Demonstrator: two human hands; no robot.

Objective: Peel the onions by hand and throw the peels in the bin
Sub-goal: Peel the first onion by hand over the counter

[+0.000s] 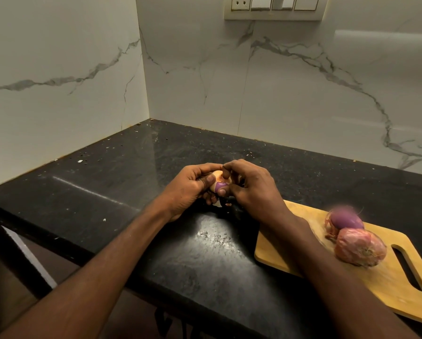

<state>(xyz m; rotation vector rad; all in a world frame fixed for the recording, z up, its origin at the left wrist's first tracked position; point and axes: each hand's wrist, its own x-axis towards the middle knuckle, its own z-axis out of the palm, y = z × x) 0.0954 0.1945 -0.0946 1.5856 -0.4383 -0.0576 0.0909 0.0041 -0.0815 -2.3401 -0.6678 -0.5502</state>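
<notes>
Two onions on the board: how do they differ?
The far onion shows glossy purple flesh, with loose skin hanging at its left side; the near onion is still fully wrapped in dry pinkish papery skin. The far onion looks blurred, while the near onion is sharp. The near onion lies closer to the board's handle slot. Both rest on the wooden board, touching or nearly so, and neither hand touches them.

1 half-peeled onion (219, 185) held; 2 onions (351, 237) apparently touching, right.
</notes>
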